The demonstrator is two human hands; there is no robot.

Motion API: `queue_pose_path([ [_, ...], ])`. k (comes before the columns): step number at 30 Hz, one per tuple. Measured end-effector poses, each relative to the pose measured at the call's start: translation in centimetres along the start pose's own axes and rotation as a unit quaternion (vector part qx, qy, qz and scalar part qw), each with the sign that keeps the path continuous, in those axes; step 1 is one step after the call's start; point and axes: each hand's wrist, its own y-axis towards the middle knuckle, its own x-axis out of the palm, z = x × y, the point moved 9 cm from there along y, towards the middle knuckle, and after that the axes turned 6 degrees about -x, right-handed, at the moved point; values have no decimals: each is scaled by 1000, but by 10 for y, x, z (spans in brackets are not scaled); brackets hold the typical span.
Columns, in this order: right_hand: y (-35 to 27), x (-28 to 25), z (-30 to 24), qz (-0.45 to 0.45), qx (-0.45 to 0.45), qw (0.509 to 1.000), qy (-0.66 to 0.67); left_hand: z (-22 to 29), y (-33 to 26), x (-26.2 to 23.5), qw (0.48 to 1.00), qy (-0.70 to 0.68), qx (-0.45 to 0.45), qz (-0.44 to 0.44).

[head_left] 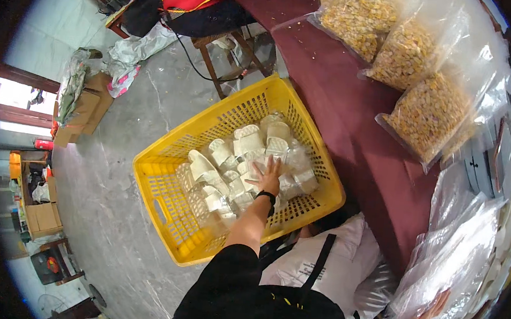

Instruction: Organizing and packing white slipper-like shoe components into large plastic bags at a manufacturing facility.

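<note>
Left hand [268,178], fingers spread, lies on white slippers [250,144] inside yellow basket [163,206].

Even, soft daylight; a bright window [17,94] glares at left; clear plastic bags [456,256] glint; fisheye edges bend and darken.

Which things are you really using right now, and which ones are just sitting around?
In use:
- left hand reaching onto the white slippers
- yellow basket holding them
- right hand on clear plastic bags

Just lying about:
- bags of yellow pieces on the maroon table
- cardboard boxes
- wooden stool
</note>
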Motion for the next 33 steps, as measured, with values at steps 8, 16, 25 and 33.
queue_pose_path([
  [8,-10,-2,12,-31,53,998,-33,41,77,12,987,-141,38,-70],
  [16,5,-12,0,-28,116,992,-44,65,108,14,937,-244,238,-73],
  [25,4,-10,-9,-37,167,985,-2,50,91,-44,971,-104,208,-51],
  [33,10,-24,-9,18,176,983,39,152,-107,-213,825,-352,321,-305],
])
